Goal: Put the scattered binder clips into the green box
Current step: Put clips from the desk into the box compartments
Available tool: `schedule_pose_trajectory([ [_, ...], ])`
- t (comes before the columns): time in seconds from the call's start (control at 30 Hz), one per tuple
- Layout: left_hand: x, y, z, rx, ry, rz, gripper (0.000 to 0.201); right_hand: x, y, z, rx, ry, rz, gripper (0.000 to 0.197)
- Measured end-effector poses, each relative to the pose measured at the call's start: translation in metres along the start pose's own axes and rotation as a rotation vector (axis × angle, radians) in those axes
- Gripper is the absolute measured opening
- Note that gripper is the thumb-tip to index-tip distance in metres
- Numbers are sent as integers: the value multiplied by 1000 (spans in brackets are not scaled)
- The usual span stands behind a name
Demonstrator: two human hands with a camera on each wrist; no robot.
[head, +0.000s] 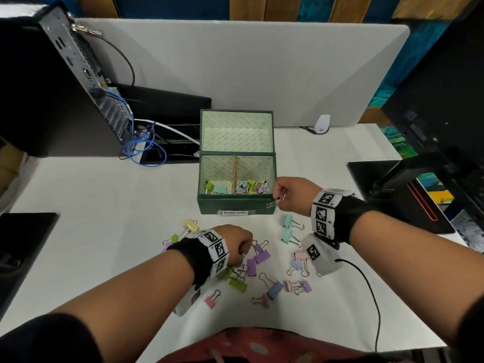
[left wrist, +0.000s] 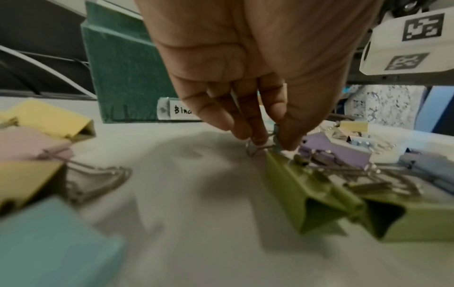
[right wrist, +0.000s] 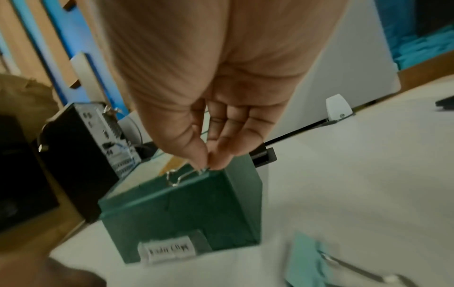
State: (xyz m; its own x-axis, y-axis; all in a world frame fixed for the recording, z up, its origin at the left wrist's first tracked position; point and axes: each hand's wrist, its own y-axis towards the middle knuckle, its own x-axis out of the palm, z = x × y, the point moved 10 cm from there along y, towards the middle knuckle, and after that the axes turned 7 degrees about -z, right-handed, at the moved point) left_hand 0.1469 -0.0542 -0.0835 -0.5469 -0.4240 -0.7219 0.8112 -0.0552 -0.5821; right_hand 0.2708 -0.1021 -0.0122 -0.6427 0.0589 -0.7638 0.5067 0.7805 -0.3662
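The green box [head: 235,205] stands open mid-table, with clips in both of its compartments. Several pastel binder clips lie scattered in front of it: purple [head: 259,255], olive [head: 237,280], mint [head: 288,226], blue [head: 275,289]. My left hand [head: 245,251] is down among them; in the left wrist view its thumb and fingers [left wrist: 267,141] pinch a small pale blue clip by its wire, beside an olive clip [left wrist: 307,190]. My right hand [head: 279,201] is at the box's front right corner, pinching a clip's wire handle [right wrist: 181,175] just over the rim [right wrist: 221,174]. That clip's body is hidden.
A computer tower [head: 78,74] with blue cables [head: 141,142] stands at the back left. A monitor stand [head: 392,184] sits at the right. A grey divider panel [head: 235,69] runs behind the box. A black cable [head: 372,297] trails from my right wrist across the table.
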Motion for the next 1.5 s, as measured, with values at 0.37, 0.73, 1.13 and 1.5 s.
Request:
schedule_pose_trajectory([
  [0.37,-95,-27,-19,4,-324,393,10,-27,9,-7,-47,259,180,22],
  [0.73,-140,-14,-19,-87,-459,550,29,24,-31,19,19,-137,-87,21],
  [1.13,-63,-14,20,89,-119,332,26,56,-41,62,158,-293,-163,61],
  [1.5,16,5,27,24,179,-77,48,71,-30,58,203,-385,-240,48],
])
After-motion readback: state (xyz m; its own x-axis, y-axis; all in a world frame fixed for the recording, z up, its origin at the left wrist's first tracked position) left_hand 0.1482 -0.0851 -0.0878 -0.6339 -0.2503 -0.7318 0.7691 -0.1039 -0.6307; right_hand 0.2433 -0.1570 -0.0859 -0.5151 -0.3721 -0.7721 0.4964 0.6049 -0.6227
